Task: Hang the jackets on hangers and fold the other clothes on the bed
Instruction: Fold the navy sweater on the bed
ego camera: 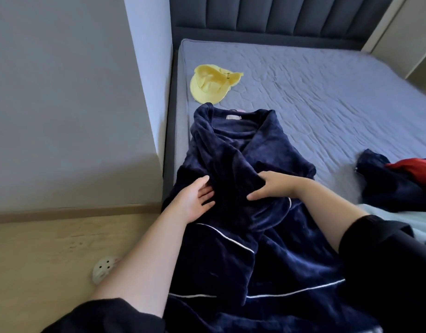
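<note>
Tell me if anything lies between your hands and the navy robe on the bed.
Nothing visible does. The left hand and right hand both touch the navy robe on the bed. The yellow cap lies beyond its collar and the dark and red clothes off to the right, neither between.
</note>
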